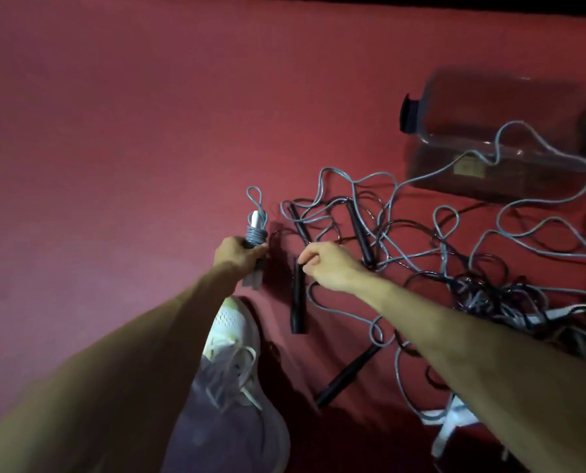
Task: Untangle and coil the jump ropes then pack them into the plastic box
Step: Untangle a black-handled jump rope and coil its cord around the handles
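Jump ropes [387, 213] are lying tangled; left hand [238, 256] is gripping the coiled grey rope [255, 233], right hand [329, 264] is pinching a black handle [298, 302]. Pulling it hard is likely risking tighter knots.

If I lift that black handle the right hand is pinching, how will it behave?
The black handle looks rigid, so it should lift as one stiff piece. Its cord is likely floppy and may drag the tangle, whose ropes cross in loose loops. Round and slim, it could roll if released.

Clear plastic box [496, 131], red matt floor [148, 131]
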`<state>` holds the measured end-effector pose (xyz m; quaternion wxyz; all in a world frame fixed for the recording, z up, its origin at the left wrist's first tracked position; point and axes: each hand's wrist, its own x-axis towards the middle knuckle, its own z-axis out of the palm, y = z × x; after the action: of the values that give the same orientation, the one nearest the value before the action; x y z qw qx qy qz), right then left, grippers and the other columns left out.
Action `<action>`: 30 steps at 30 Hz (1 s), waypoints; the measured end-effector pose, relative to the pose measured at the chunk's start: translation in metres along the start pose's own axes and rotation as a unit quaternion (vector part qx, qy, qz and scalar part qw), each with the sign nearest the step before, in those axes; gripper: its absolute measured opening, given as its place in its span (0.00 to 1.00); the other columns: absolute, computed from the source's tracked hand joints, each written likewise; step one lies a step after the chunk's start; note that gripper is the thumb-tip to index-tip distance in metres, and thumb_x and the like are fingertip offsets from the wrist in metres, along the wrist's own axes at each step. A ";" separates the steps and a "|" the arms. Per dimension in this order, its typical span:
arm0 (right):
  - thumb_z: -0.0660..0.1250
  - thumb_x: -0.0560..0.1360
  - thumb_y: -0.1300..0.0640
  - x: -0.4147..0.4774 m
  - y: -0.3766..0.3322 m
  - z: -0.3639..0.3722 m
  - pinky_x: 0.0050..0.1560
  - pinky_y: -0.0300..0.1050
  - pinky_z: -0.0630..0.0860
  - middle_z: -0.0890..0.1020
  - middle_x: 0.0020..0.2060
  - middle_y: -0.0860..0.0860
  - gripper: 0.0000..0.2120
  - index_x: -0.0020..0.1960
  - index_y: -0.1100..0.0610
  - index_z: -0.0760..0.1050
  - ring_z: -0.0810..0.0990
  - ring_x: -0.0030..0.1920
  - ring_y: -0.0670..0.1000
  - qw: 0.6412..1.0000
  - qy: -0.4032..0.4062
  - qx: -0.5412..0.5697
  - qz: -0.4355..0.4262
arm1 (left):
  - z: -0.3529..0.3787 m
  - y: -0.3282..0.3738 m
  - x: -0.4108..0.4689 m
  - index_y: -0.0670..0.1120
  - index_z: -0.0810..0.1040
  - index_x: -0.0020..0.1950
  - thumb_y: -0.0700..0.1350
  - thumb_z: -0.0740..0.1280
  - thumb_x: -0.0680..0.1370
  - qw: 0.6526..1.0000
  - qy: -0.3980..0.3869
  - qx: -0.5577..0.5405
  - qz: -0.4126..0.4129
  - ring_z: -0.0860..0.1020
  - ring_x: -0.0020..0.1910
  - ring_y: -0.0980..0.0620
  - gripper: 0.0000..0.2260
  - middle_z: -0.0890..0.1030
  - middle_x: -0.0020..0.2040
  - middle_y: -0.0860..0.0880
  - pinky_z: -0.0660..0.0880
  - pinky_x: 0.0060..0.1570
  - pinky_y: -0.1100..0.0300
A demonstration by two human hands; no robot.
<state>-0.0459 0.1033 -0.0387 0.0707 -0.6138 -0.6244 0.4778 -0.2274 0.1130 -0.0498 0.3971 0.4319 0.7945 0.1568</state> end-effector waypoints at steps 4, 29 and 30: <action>0.62 0.76 0.62 0.017 0.008 0.027 0.63 0.38 0.65 0.77 0.60 0.53 0.19 0.66 0.52 0.75 0.73 0.65 0.54 0.996 -0.067 -0.064 -0.002 | 0.007 -0.016 0.010 0.38 0.81 0.57 0.46 0.71 0.77 0.999 -0.004 0.042 -0.007 0.81 0.55 0.40 0.13 0.83 0.53 0.37 0.74 0.52 0.51; 0.60 0.78 0.66 -0.165 -0.061 -0.157 0.21 0.36 0.58 0.76 0.35 0.52 0.16 0.54 0.51 0.82 0.70 0.29 0.46 0.931 0.170 0.322 -0.035 | -0.038 0.177 -0.162 0.45 0.81 0.51 0.44 0.70 0.77 0.943 -0.117 0.100 0.294 0.77 0.36 0.51 0.05 0.82 0.38 0.47 0.74 0.39 0.59; 0.60 0.78 0.66 -0.181 -0.066 -0.170 0.21 0.36 0.59 0.76 0.35 0.52 0.16 0.55 0.51 0.82 0.71 0.29 0.46 0.928 0.181 0.322 -0.044 | -0.041 0.190 -0.175 0.44 0.81 0.52 0.45 0.71 0.77 0.937 -0.117 0.106 0.312 0.79 0.38 0.48 0.06 0.84 0.41 0.44 0.75 0.42 0.57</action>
<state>0.0657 0.0527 0.1871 0.3975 -0.6060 -0.4398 0.5304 -0.0970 0.0847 0.1755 0.3702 0.7128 0.5799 0.1359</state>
